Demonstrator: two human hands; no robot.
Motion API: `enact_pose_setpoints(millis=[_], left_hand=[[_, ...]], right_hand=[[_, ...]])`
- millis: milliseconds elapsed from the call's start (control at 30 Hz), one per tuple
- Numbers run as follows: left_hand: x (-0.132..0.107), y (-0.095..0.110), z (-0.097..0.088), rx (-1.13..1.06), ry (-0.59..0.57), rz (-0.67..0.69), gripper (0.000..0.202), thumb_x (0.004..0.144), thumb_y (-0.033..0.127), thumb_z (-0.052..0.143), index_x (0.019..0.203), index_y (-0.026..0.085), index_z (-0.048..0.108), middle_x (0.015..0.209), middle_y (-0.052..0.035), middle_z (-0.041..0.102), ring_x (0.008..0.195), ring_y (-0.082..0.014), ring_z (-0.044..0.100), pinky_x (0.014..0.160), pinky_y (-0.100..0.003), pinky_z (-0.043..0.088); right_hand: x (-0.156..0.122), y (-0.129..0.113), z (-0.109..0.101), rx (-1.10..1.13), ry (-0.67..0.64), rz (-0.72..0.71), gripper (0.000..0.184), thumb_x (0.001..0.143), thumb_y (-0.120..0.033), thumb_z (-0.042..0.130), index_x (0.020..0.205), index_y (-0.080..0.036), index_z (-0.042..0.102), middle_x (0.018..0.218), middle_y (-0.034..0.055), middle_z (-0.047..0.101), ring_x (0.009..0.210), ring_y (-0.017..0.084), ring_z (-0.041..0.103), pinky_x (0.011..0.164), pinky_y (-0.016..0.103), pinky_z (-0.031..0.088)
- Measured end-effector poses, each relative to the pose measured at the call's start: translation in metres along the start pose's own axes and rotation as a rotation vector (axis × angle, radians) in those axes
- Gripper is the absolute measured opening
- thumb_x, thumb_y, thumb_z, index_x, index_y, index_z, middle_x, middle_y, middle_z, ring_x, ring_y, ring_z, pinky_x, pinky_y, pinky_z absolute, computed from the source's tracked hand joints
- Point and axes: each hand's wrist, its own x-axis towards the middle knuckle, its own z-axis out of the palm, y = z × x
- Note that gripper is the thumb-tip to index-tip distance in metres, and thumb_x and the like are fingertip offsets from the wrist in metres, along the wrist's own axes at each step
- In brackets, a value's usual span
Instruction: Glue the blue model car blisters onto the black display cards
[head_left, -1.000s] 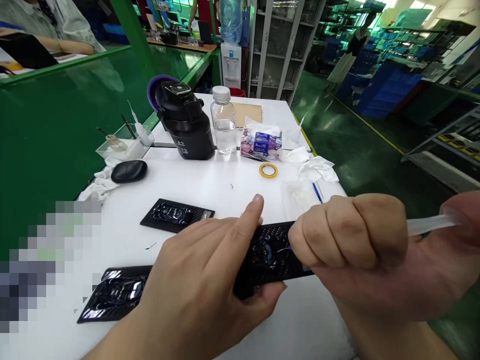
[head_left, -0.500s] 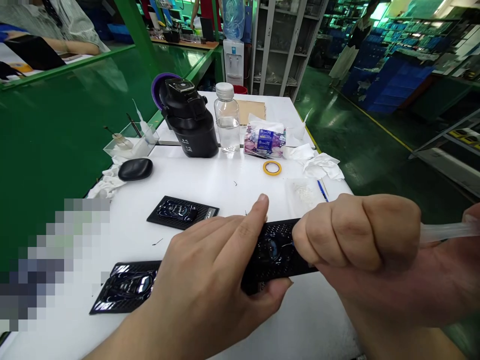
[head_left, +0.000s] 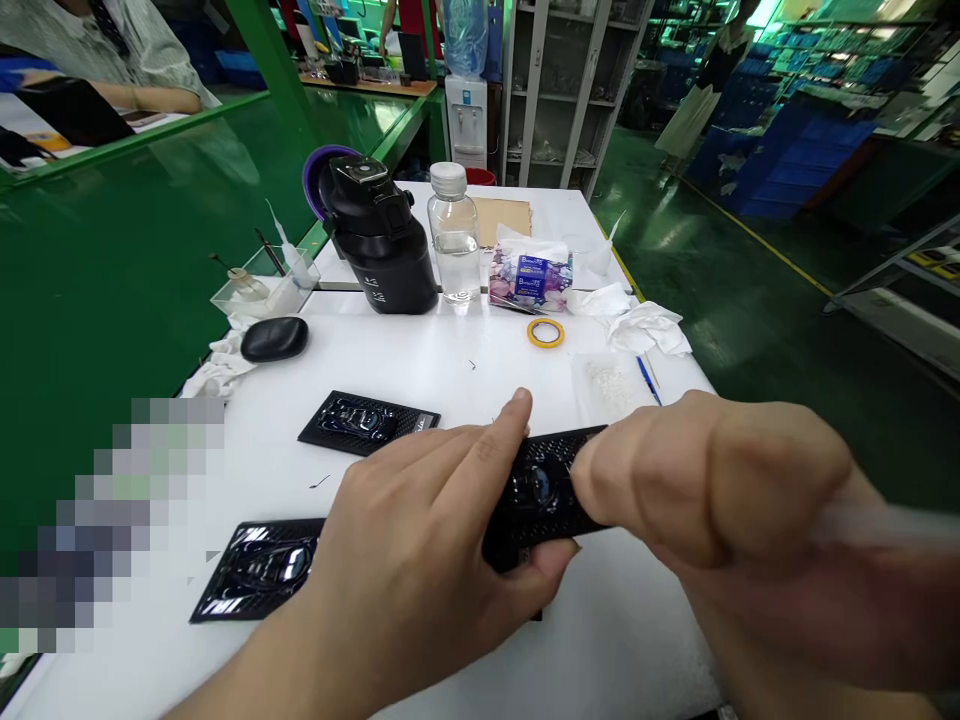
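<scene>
My left hand (head_left: 420, 560) grips a black perforated panel (head_left: 541, 492) from below and behind, index finger stretched along its top edge. My right hand (head_left: 720, 500) is closed in a fist around a clear plastic tube-like tool (head_left: 885, 525), blurred by motion, with its front end hidden at the panel's middle. Two more black panels lie on the white table (head_left: 420, 360): one (head_left: 367, 422) behind my left hand, one (head_left: 262, 565) to its left.
At the table's back stand a black jug (head_left: 379, 240), a clear water bottle (head_left: 454, 238), a tissue pack (head_left: 529, 280), a yellow tape ring (head_left: 545, 333), crumpled tissues (head_left: 645, 325), a clear tray (head_left: 259, 285) and a black case (head_left: 274, 338). Green partition on the left; floor drops off to the right.
My right hand has dropped lower and turned, and the clear tool now smears with motion. The held panel tilted slightly up at its far end. My left hand kept its grip.
</scene>
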Motion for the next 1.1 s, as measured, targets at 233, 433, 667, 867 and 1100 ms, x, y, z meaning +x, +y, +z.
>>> enact_pose_setpoints(millis=[233, 433, 667, 867, 1100], left_hand=[[0.040, -0.024, -0.008, 0.379, -0.346, -0.092, 0.072, 0.077, 0.050, 0.066, 0.138, 0.014, 0.051, 0.097, -0.0117, 0.075, 0.082, -0.0333, 0.071, 0.060, -0.038, 0.051], [0.088, -0.067, 0.022, 0.190, -0.595, 0.013, 0.071, 0.078, 0.056, 0.066, 0.135, 0.016, 0.054, 0.112, -0.0125, 0.070, 0.105, -0.0309, 0.065, 0.090, -0.039, 0.049], [0.077, -0.071, 0.046, 0.071, -0.631, 0.102, 0.062, 0.086, 0.047, 0.062, 0.137, 0.012, 0.053, 0.128, -0.0167, 0.065, 0.123, -0.0295, 0.056, 0.106, -0.042, 0.040], [0.014, -0.090, -0.039, 0.161, -0.710, -0.251, 0.031, 0.091, 0.043, 0.049, 0.085, 0.021, 0.070, 0.088, -0.0077, 0.071, 0.082, -0.0240, 0.064, 0.074, -0.034, 0.048], [-0.053, -0.114, -0.059, 0.125, -0.812, -0.795, 0.040, 0.083, 0.055, 0.052, 0.092, 0.022, 0.074, 0.088, -0.0068, 0.075, 0.070, -0.0245, 0.065, 0.064, -0.034, 0.046]], right_hand=[[0.024, 0.022, -0.054, -0.332, 0.260, -0.192, 0.031, 0.087, -0.043, 0.067, 0.075, -0.019, 0.052, 0.065, -0.0022, 0.044, 0.060, 0.012, 0.040, 0.063, 0.029, 0.037], [0.039, 0.073, -0.127, -0.583, 0.640, 0.176, 0.036, 0.087, -0.051, 0.053, 0.070, -0.019, 0.050, 0.067, 0.0007, 0.053, 0.065, 0.013, 0.053, 0.066, 0.028, 0.045], [0.031, 0.073, -0.113, -0.879, 0.848, 0.018, 0.052, 0.075, -0.042, 0.074, 0.116, -0.017, 0.055, 0.114, 0.0096, 0.057, 0.102, 0.021, 0.053, 0.088, 0.037, 0.044], [0.026, 0.041, -0.075, -1.159, 0.798, -0.430, 0.014, 0.083, -0.022, 0.063, 0.095, -0.017, 0.061, 0.096, 0.0081, 0.060, 0.089, 0.021, 0.056, 0.074, 0.034, 0.047], [0.023, 0.040, -0.031, -1.087, 0.347, -0.518, 0.008, 0.083, -0.011, 0.056, 0.080, -0.018, 0.058, 0.078, 0.0045, 0.060, 0.080, 0.020, 0.054, 0.074, 0.035, 0.045]])
